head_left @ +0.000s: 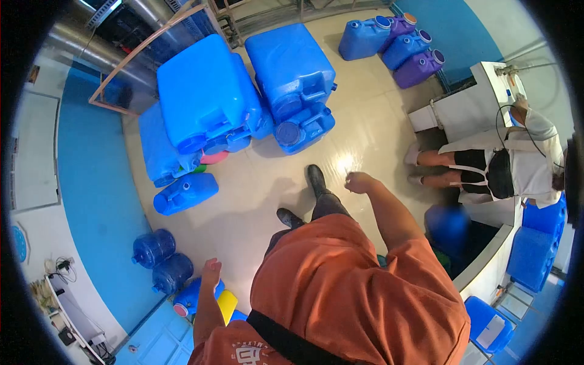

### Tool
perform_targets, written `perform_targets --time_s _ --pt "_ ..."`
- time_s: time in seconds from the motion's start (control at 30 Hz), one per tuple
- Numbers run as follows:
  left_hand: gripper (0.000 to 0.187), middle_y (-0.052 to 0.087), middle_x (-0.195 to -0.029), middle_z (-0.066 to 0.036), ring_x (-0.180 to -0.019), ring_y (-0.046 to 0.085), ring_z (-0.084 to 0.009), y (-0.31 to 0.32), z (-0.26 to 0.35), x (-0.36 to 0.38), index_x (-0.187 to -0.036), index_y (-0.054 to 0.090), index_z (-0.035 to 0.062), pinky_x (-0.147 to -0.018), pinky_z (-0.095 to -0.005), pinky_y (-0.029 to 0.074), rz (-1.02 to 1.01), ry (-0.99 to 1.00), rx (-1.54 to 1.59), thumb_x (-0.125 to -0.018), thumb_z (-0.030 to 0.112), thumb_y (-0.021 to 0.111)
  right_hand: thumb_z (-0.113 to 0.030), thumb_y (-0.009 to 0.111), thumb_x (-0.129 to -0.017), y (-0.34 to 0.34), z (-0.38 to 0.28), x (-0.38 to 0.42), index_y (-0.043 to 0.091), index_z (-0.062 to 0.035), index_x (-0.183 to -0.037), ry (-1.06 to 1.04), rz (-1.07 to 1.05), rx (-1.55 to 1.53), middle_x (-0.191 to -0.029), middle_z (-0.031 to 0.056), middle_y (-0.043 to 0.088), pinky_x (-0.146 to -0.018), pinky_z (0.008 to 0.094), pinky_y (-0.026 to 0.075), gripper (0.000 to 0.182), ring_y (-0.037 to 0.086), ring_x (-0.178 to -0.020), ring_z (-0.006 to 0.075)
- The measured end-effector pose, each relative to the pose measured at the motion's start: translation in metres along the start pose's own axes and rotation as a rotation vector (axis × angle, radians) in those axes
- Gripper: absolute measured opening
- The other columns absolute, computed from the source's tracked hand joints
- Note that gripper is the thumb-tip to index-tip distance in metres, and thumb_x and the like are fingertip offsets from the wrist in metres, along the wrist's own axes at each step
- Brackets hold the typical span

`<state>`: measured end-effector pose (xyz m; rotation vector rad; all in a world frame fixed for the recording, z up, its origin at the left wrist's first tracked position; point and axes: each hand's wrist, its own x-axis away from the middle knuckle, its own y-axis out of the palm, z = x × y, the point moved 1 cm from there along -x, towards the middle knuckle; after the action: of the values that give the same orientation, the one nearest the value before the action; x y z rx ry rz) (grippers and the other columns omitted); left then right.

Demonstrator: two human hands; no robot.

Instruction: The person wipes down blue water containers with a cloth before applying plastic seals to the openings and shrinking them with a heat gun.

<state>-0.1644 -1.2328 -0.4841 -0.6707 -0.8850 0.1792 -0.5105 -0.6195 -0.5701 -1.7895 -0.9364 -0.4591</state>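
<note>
The person's right hand (360, 182) hangs out over the pale floor (365, 128), its fingers loosely curled with nothing visible in them; whether they close fully cannot be told. The left hand (211, 271) hangs lower along the body's other side, and how its fingers stand — spread or together — is too small to tell.

Nearest the left fingers, a blue jug with a pale cap (190, 294) lies behind them, overlapped by the forearm in view; contact cannot be judged. A yellow container (227, 304) sits just beside that jug. To the left of the same fingers are two round water bottles (164, 260), side by side. Well ahead of them, a blue jerrycan (193, 193) lies on its side.

Ahead and left of the right fingers stands a small blue jerrycan (306, 128), against a larger blue container (291, 67). Farther ahead, to their right, is a purple jerrycan (420, 69). A co-worker in white (535, 161) stands right of those fingers — well apart from them.
</note>
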Motion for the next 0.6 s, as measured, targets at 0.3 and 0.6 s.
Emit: perform_targets --time_s 0.3,0.6 --pt "0.043 0.068 -0.111 -0.018 -0.101 0.065 -0.0269 0.016 0.010 0.031 -0.123 0.060 -0.0003 -0.089 -0.0370 0.052 -0.040 -0.102 -0.086 -0.091 0.029 0.065 -0.025 0.054 -0.093 -0.161 -0.078 -0.158 0.057 -0.0034 -0.130 0.114 0.189 0.366 -0.131 0.0190 0.058 -0.096 0.0499 0.051 0.043 0.059 -0.119 0.0359" --pt "0.033 0.069 -0.105 -0.016 -0.100 0.067 -0.0248 0.058 0.171 0.065 -0.118 0.063 0.0038 -0.087 -0.0352 0.053 -0.100 -0.343 -0.059 -0.092 0.021 0.069 -0.021 0.038 -0.101 -0.191 -0.063 -0.316 0.053 -0.0043 -0.134 -0.063 0.263 0.665 -0.131 0.0158 0.060 -0.105 0.0483 0.040 0.039 0.059 -0.120 0.0311"
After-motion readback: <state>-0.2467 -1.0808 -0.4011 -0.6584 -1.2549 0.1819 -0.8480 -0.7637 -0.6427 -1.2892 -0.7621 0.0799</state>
